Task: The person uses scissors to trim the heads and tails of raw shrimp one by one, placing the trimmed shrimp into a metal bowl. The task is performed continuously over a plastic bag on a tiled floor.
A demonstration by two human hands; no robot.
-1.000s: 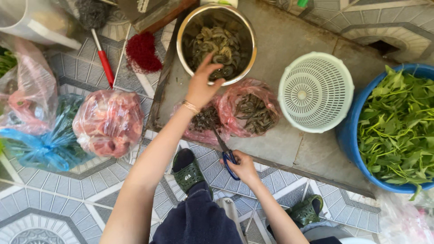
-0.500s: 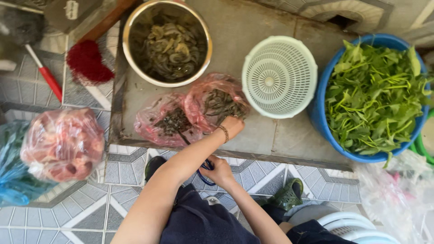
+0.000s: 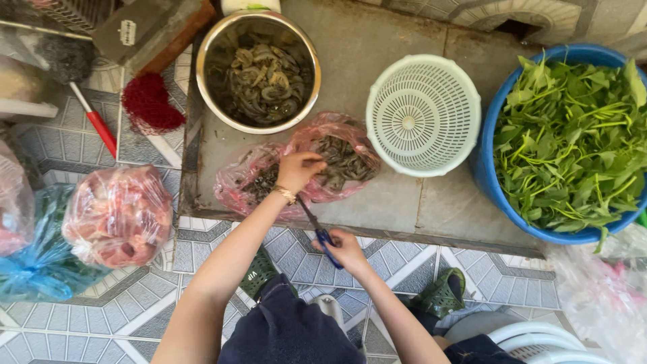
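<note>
Head view: patterned tile floor (image 3: pixel 81 323), low concrete slab (image 3: pixel 377 40) as work surface. Steel bowl (image 3: pixel 259 71) holds pile of cut pieces — part of batch judged done. Pink bag (image 3: pixel 340 158) on slab, dark pieces left inside. Left hand (image 3: pixel 298 170) pinches piece at bag mouth. Right hand (image 3: pixel 345 248) grips blue-handled scissors (image 3: pixel 318 228) — closed fist. White basket (image 3: pixel 423 114) inverted beside blue tub of greens (image 3: pixel 573 141).

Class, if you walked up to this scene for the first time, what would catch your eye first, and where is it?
The blue tub heaped with leafy greens at the far right stands out most, with the white perforated basket beside it. In the middle, the left hand reaches into a pink plastic bag of small dark pieces while the right hand holds blue-handled scissors. A steel bowl of the same dark pieces sits behind.
</note>
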